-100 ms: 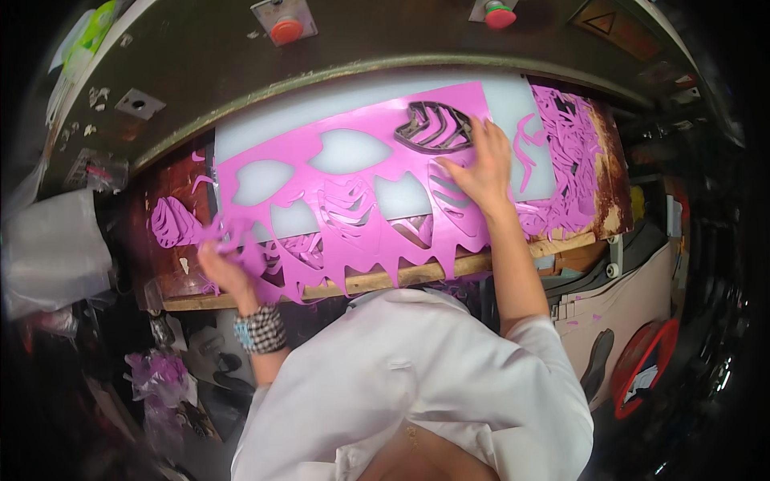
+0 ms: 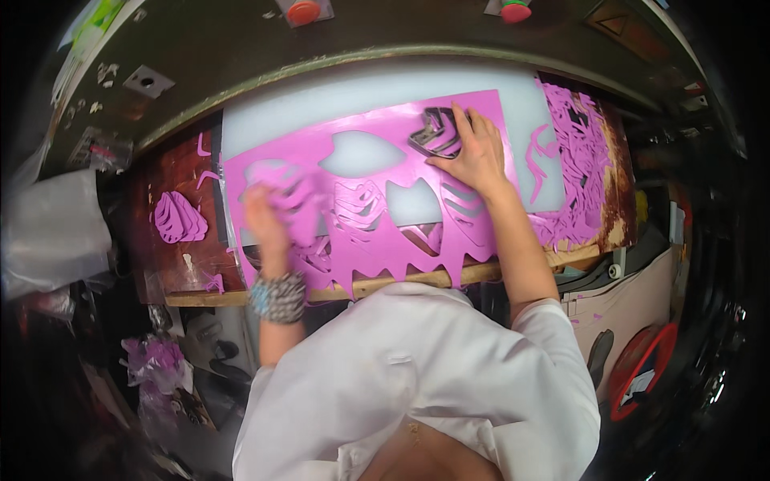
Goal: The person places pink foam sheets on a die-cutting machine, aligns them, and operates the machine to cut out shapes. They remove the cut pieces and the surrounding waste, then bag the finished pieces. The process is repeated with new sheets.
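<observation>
A pink sheet [image 2: 377, 136] with leaf-shaped holes and slitted shapes along its near side lies on a white cutting board [image 2: 321, 92]. On the sheet's right part sits a dark metal cutting die [image 2: 434, 136]. My right hand [image 2: 480, 156] grips the die's right side, thumb at its near edge and fingers over its far edge. Above the sheet's left part, my left hand [image 2: 266, 220] is blurred by motion. It is closed on a slitted pink piece [image 2: 297, 200], also blurred, which partly covers a hole beneath.
A stack of cut pink pieces [image 2: 178, 218] rests at the left of the table. Pink scraps [image 2: 581, 168] heap up at the right. Beyond the board runs a green machine beam [image 2: 385, 36] with a red button [image 2: 304, 12]. A plastic bag [image 2: 56, 220] hangs at far left.
My left hand has moved right and away from me, over the sheet, with the pink piece. My right hand now covers more of the die. The whole view has shifted slightly.
</observation>
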Tool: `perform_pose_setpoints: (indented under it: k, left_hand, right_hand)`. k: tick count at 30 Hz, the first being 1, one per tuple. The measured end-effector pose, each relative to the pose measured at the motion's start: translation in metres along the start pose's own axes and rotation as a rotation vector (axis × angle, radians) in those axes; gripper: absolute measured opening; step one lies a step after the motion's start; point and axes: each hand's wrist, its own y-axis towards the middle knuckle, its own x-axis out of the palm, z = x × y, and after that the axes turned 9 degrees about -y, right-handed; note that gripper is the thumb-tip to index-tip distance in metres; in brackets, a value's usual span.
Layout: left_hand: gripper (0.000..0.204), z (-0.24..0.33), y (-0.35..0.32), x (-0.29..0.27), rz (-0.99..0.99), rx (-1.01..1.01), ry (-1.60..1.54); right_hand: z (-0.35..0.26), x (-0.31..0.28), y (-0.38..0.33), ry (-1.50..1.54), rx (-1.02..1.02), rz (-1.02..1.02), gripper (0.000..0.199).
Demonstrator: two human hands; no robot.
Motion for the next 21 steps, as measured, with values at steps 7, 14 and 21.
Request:
perform_pose_setpoints:
  k: [7, 14, 21]
  left_hand:
    - [0.026, -0.034, 0.01, 0.07, -0.155, 0.118, 0.008]
    - [0.025, 0.026, 0.01, 0.105, -0.301, -0.111, -0.218]
    - [0.021, 0.041, -0.034, 0.227, -0.566, -0.021, -0.316]
  right_hand:
    - [0.059, -0.001, 0.031, 1.122, 0.553, -0.249, 0.087]
    - [0.09, -0.04, -0.02, 1.418, 0.851, 0.349, 0.057]
    - [0.06, -0.087, -0.076, 1.042, 0.886, 0.471, 0.077]
